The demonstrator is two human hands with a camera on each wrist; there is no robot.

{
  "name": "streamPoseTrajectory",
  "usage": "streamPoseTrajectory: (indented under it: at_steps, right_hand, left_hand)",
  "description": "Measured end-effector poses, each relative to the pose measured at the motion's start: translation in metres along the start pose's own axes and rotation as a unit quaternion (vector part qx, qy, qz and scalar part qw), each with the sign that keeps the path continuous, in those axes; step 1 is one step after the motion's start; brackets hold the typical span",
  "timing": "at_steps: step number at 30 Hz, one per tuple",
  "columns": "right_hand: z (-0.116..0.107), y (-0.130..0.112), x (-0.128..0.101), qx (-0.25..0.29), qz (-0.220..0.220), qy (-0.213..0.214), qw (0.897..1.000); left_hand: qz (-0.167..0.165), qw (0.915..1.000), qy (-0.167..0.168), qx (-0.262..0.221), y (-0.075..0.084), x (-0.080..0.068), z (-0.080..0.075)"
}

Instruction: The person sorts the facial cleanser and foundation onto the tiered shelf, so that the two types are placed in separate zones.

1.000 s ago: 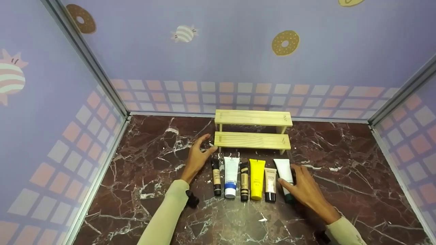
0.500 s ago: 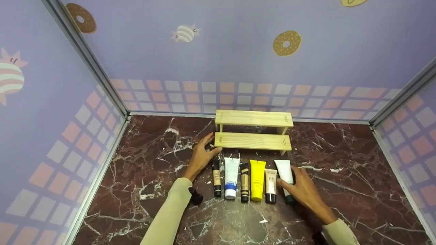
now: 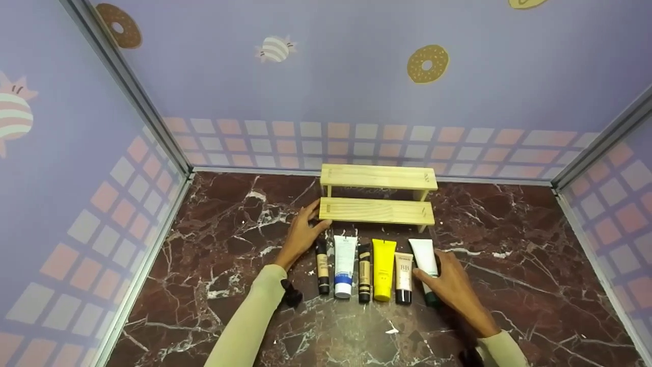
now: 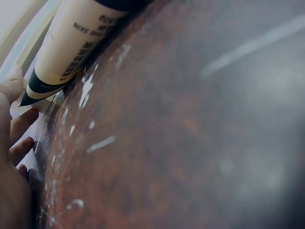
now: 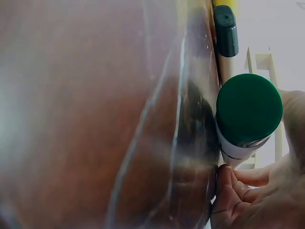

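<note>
Nearly fore-and-aft in right grip (image 3: 456,286), white tube (image 3: 424,255), green cap (image 5: 249,109) nearward.

The worktop (image 3: 535,285) is dark maroon marble with white veins. Behind it, the lavender wall (image 3: 346,97) carries pink and pale grey checks, brown doughnuts (image 3: 416,66) and a pink-and-white striped sweet (image 3: 275,49). The stand (image 3: 377,210) is pale yellow, wood-grained. From left to right: a tan-and-black tube (image 3: 323,265), a white tube with a blue band (image 3: 345,257), another tan-and-black one (image 3: 364,272), a bright yellow tube (image 3: 384,267), a beige tube (image 3: 404,270) capped black, and a white tube with dark green cap (image 5: 249,107). Both sleeves (image 3: 249,316) are cream.
</note>
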State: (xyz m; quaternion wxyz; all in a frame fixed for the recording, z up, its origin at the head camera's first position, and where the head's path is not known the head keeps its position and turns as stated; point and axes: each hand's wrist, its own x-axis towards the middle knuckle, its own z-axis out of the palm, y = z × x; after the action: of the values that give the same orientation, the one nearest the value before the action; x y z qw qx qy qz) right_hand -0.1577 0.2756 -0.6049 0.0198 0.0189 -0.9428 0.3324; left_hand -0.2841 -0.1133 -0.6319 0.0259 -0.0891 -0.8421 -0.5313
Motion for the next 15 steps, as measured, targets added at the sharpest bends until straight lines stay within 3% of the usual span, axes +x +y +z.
streamPoseTrajectory:
  at_steps: [7,15]
  right_hand:
    - [0.0007,0.0004,0.0051,-0.002,-0.011,0.024,1.000]
    - [0.0011,0.0028,0.0038,0.002,0.006,0.013,1.000]
  left_hand:
    - [0.001,1.0000,-0.003,0.004,0.0022,0.0017,-0.0007]
    - [0.009,0.9999,0.000,0.010,0.0004,-0.0003,0.0000]
